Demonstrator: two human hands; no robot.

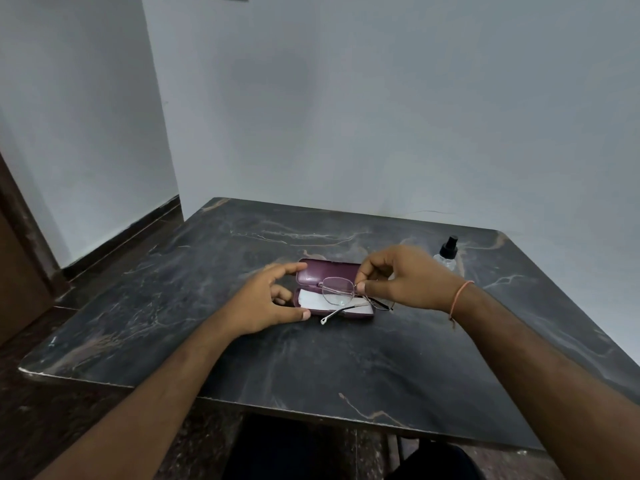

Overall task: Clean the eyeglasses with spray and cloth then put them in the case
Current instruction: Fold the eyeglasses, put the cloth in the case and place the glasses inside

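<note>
Wire-rimmed eyeglasses [341,294] — right hand [405,278] is pinching the frame at the bridge, holding them just above the open maroon case [323,271], one temple unfolded. White cloth [313,299] is lying in the case tray. Left hand [268,299] — fingers loosely spread, holding nothing, apparently steadying the case end. Spray bottle [447,252] is standing apart, within reach, on the dark marble table [311,368].

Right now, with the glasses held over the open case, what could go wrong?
1. The right hand pinches the glasses only at the frame by one lens; this thin grip could slip or smear the lens.
2. One temple sticks out past the front edge of the case; it may catch or bend if the lid closes.
3. The left hand only rests at the case end, so the case may slide on the table.
</note>
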